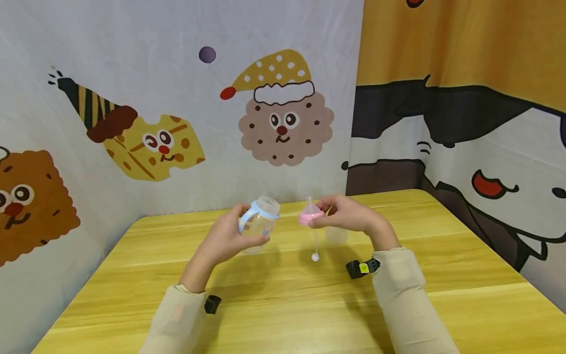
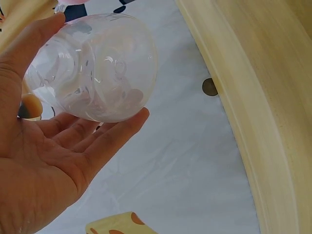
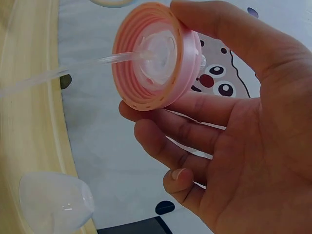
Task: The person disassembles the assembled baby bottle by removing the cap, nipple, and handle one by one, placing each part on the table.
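Observation:
My left hand [image 1: 230, 238] grips a clear baby bottle [image 2: 107, 68] with a light blue collar and handle, tilted a little and without a top. In the left wrist view its rounded bottom faces the camera, between thumb and fingers. To its right, my right hand [image 1: 347, 214] pinches a pink screw ring [image 3: 183, 73] by its edge. A clear nipple [image 1: 310, 204] rises from the ring, and a thin straw [image 3: 87, 63] hangs below it, ending in a white weight [image 1: 315, 257]. Bottle and ring are apart. Part of the left hand's grip is hidden behind the bottle.
A translucent dome-shaped cap [image 3: 56, 202] stands on the wooden table [image 1: 274, 305], just behind and below my right hand. Cloth with cartoon figures [image 1: 285, 128] hangs along the table's back edge. Each wrist wears a black strap camera [image 1: 360, 268].

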Motion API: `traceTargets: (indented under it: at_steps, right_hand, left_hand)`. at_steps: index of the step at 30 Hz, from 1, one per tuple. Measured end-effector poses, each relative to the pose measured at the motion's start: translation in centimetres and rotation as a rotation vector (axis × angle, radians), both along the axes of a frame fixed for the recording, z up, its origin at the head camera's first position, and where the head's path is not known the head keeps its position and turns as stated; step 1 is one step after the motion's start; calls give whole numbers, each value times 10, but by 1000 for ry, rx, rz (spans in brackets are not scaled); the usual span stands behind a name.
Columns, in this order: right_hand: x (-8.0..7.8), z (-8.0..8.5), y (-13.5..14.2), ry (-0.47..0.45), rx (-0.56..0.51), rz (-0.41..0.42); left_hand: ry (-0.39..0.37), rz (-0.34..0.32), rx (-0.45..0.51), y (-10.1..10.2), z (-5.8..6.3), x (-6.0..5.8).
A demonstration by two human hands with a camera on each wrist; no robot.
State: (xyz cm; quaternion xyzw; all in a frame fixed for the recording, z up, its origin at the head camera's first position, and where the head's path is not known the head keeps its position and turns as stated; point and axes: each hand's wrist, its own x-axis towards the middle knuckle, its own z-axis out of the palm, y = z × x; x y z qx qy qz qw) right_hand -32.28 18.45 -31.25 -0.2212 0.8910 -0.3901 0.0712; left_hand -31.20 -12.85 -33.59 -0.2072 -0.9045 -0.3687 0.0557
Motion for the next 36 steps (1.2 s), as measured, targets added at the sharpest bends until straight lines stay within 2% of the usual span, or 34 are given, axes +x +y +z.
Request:
traceTargets:
  at_steps: [4, 9, 12, 16, 20, 23, 29, 36]
  right_hand:
    - [-2, -4, 1, 0, -4, 20]
    - [-7, -9, -2, 18, -9, -1]
    - [-11, -14, -6, 36, -14, -48]
    - [-18, -26, -13, 81, -7, -153]
    - [-23, -40, -20, 174, 63, -271]
    - [-25, -48, -23, 230, 125, -330]
    - [-25, -54, -27, 246, 166, -374]
    - [-29, -62, -30, 244, 210, -389]
  left_hand:
    - [-1, 0, 4, 1, 0, 0]
    - [18, 11, 29, 0, 0, 0]
    - [37, 23, 54, -1, 1, -1]
    - [55, 46, 68, -2, 1, -2]
    - [64, 50, 70, -1, 1, -3]
    - [55, 47, 76, 0, 1, -3]
    - [38, 47, 75, 1, 3, -2]
    - [37, 52, 65, 1, 5, -1]
